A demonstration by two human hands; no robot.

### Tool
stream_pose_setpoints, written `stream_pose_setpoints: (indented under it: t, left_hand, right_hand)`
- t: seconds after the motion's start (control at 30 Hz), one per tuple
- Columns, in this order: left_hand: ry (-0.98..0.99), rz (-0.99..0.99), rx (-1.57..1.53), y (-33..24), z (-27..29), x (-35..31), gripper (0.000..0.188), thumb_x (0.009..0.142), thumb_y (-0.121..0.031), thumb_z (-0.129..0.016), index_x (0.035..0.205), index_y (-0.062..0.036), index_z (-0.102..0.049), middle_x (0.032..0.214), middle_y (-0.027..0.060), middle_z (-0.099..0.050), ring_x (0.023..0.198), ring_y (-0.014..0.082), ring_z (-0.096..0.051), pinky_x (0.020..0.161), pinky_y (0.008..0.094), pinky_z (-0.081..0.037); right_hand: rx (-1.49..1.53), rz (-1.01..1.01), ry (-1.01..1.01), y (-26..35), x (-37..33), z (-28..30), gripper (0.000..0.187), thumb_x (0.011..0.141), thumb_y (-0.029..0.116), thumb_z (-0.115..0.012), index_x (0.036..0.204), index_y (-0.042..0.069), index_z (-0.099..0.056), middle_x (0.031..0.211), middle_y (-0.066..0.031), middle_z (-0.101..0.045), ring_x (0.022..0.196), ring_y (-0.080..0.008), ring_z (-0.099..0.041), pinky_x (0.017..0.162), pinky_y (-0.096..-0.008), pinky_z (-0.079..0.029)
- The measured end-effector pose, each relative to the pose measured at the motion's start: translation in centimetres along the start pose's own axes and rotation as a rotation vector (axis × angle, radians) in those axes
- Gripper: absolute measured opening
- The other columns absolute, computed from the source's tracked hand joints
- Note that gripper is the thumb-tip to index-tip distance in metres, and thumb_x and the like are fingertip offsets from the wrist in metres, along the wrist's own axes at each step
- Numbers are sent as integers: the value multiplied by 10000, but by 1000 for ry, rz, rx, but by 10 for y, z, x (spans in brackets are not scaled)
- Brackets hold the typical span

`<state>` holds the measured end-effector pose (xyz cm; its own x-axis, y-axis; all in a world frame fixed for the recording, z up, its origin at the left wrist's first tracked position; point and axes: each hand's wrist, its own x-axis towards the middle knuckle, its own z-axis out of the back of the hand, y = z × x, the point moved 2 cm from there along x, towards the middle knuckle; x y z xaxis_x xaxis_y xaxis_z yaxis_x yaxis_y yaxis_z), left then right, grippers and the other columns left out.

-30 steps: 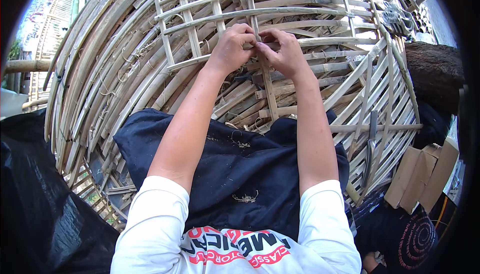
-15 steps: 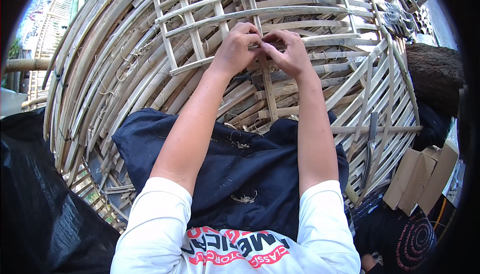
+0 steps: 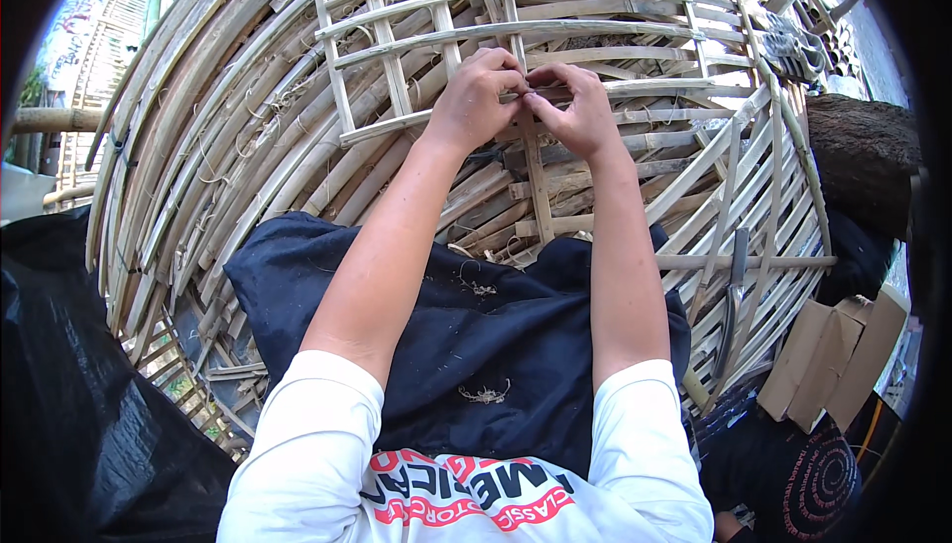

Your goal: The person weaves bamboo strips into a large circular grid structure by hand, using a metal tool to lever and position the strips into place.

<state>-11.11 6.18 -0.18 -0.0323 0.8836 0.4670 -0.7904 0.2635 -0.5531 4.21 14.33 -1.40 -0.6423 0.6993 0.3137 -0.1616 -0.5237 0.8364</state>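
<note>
A big domed frame of split bamboo slats (image 3: 248, 146) fills most of the view, its curved ribs sweeping from the left edge over to the right, with a ladder-like grid of paler strips across its upper middle. Below it a dark blue cloth (image 3: 476, 345) lies over the person's lap, dotted with small fibre scraps. A black plastic sheet (image 3: 79, 394) covers the lower left corner. On the right, a rough dark log end (image 3: 863, 156) sits beside the frame's rim, and lower down three flat brown cardboard pieces (image 3: 833, 355) lean together, plain and rectangular, above a black cloth with a red spiral print (image 3: 818, 474). A long knife (image 3: 732, 305) rests upright against the slats just left of the cardboard. The left hand (image 3: 476, 97) and right hand (image 3: 580, 107) meet at a crossing of slats on the grid, fingertips touching, both pinched narrow around a thin tie (image 3: 524, 95) too small to make out clearly. Open gaps between the slats show around the hands; the right side is crowded.
</note>
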Motion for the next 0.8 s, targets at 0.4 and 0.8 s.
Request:
stream_pose_setpoints:
  t: [0.4,0.8]
  left_hand:
    - [-46,8,-92,0,-4,-3,164,693,-39,-821,806,-42,-703,995,64,-648,1006,274,-615,870,375,-509]
    - [-35,15,-108,6,-6,-1,171,688,-55,-826,818,-41,-716,973,64,-646,984,276,-613,872,378,-500]
  right_hand:
    - [-1,5,10,7,3,6,265,774,198,-648,944,8,-721,916,-168,-736,914,-325,-693,912,-405,-503]
    - [119,-104,104,14,2,9,194,892,72,-684,1050,-41,-679,969,-125,-733,895,-182,-696,840,-313,-550]
